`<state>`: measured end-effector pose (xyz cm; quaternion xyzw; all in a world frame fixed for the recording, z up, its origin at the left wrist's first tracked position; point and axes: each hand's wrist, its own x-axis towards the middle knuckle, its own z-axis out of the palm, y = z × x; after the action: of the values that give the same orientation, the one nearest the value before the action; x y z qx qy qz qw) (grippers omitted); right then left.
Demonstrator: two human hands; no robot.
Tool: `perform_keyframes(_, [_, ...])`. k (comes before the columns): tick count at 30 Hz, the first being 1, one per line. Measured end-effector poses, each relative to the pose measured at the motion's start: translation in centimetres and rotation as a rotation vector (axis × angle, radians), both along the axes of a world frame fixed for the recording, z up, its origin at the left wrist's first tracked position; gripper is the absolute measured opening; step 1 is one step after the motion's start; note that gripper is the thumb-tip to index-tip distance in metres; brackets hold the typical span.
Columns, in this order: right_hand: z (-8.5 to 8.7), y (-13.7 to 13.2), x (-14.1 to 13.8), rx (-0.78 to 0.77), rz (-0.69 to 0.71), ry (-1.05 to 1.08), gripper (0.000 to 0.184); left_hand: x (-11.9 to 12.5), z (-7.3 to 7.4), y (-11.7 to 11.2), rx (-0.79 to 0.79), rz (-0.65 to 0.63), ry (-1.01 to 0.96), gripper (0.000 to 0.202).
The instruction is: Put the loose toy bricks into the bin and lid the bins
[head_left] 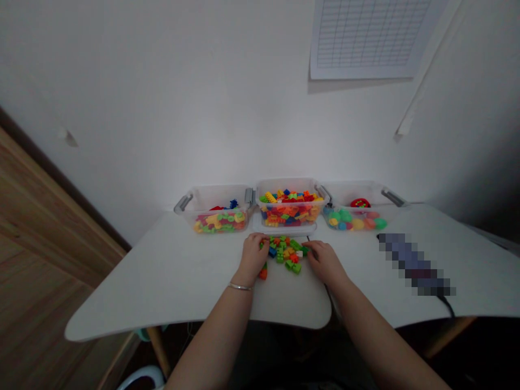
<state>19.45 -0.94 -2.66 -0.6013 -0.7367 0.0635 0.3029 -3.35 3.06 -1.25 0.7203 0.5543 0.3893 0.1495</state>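
Observation:
A loose pile of toy bricks (281, 250), mostly green and orange, lies on the white table between my two hands. At its left side is my left hand (255, 254), wearing a bangle, with fingers loosely curved and apart against the bricks. An orange brick (262, 274) lies just below that palm. My right hand (324, 259) rests at the pile's right side, its fingers stretched toward a green brick (304, 251) and touching it or very close. Near the front of the pile are light green bricks (293, 266). Both palms face down or inward, partly hiding what lies under them.
Behind the pile stands a clear bin full of bricks (290, 211). A clear bin of mixed toy pieces (219, 221) is left of it, and a bin with colourful rounded toys (357, 221) is right. A blurred-out object with a cable (449, 306) lies on the right of the table (162, 281).

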Motion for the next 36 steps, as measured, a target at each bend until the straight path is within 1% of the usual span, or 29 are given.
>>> perform_keyframes(3, [0.0,0.0,-0.3,-0.027,0.005,-0.020,0.033,0.0,-0.2,0.0,0.000,-0.002,0.028,0.019])
perform_keyframes(7, [0.6,-0.3,-1.0,-0.010,0.005,-0.045,0.034,0.0,-0.4,0.1,-0.005,-0.004,0.050,0.017])
perform_keyframes(10, [0.5,-0.4,-1.0,-0.004,0.013,-0.044,0.030,-0.1,-0.4,0.1,-0.002,-0.007,0.050,0.017])
perform_keyframes(14, [0.2,-0.1,-0.7,0.010,-0.053,0.072,0.023,-0.1,-0.4,0.1,0.008,-0.005,0.032,0.017])
perform_keyframes(17, [0.6,0.2,-0.6,0.091,-0.106,0.208,0.025,-0.1,-0.4,0.1,0.006,-0.009,0.022,0.017])
perform_keyframes(19, [1.4,0.4,-0.6,0.155,-0.106,0.277,0.026,-0.1,-0.3,0.1,0.009,-0.014,0.018,0.017])
perform_keyframes(22, [3.4,1.1,-0.6,0.266,-0.063,0.331,0.025,-0.1,-0.2,0.0,0.030,0.003,-0.012,0.017])
perform_keyframes(26, [6.5,2.6,-0.2,0.449,-0.077,0.286,0.022,-0.3,-0.2,0.0,0.045,0.013,-0.056,0.017])
perform_keyframes(29, [8.4,4.1,0.1,0.505,-0.103,0.254,0.022,-0.4,-0.3,0.0,0.057,0.021,-0.071,0.017])
perform_keyframes(32, [9.4,5.5,0.0,0.495,-0.145,0.307,0.024,-0.3,-0.5,0.2,0.066,0.030,-0.081,0.016])
perform_keyframes(36, [9.5,7.2,-0.6,0.471,-0.204,0.373,0.025,-0.3,-0.6,0.3,0.075,0.024,-0.090,0.017])
